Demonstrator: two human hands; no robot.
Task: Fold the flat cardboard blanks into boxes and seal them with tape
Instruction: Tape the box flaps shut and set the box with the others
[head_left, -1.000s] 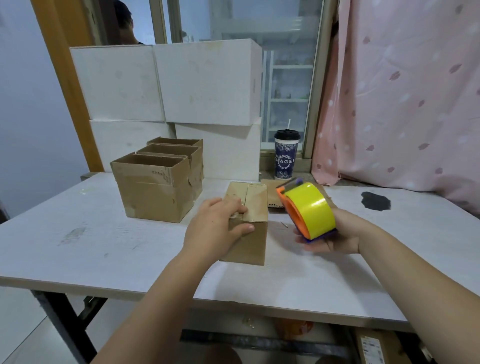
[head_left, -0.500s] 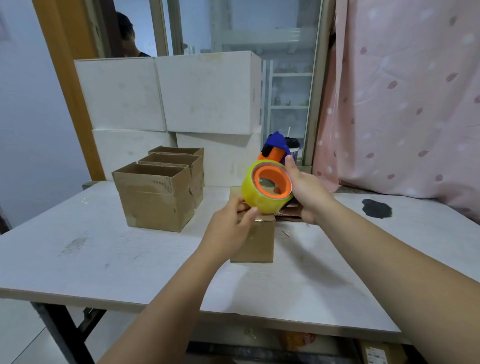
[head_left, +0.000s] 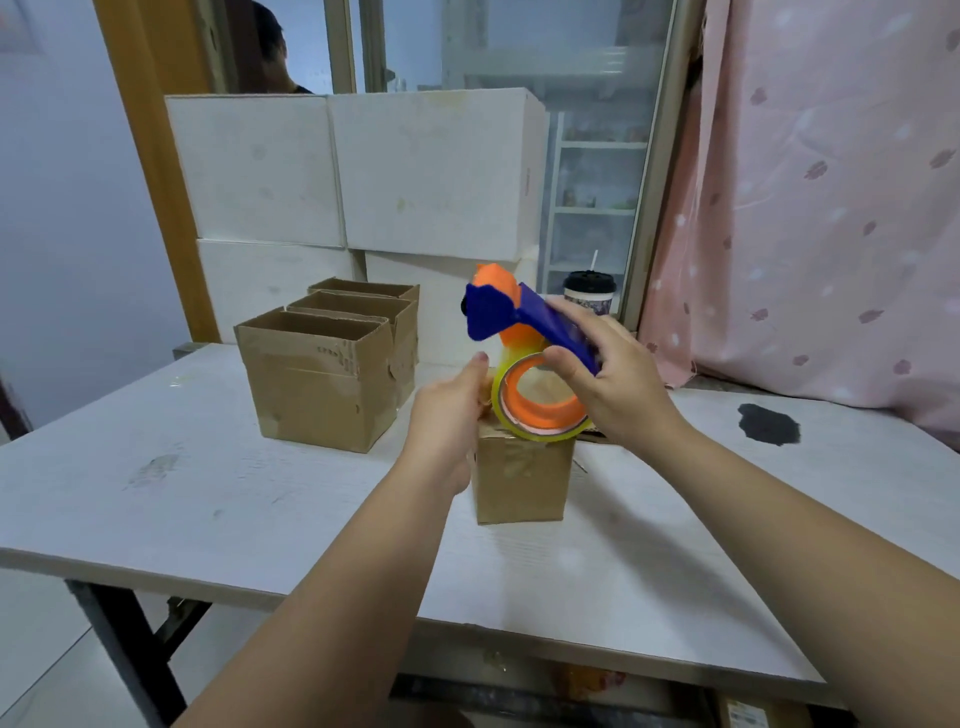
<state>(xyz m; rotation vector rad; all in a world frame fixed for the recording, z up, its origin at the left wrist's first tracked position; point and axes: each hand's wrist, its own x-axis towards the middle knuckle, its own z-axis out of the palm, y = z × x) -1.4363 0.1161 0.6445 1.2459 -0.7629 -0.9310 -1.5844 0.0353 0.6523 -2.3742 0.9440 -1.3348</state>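
Observation:
A small folded cardboard box (head_left: 522, 475) stands on the white table (head_left: 208, 493) in front of me. Just above its top my right hand (head_left: 618, 384) grips an orange and blue tape dispenser (head_left: 524, 358) loaded with a yellowish tape roll (head_left: 498, 400); the roll's lower edge touches the box top. My left hand (head_left: 449, 415) is against the box's upper left edge, with its thumb raised beside the roll. The box top is mostly hidden by the roll and hands.
Three open-topped brown boxes (head_left: 322, 374) stand in a row at the left back. Large white cartons (head_left: 363, 171) are stacked behind them. A lidded paper cup (head_left: 589, 293) sits on the sill, a dark stain (head_left: 769, 423) marks the table's right side, and a pink curtain (head_left: 831, 208) hangs at the right.
My right hand swung the dispenser from the right side up over the box and tilted it, so the roll now touches the box top. My left hand stayed at the box's upper edge.

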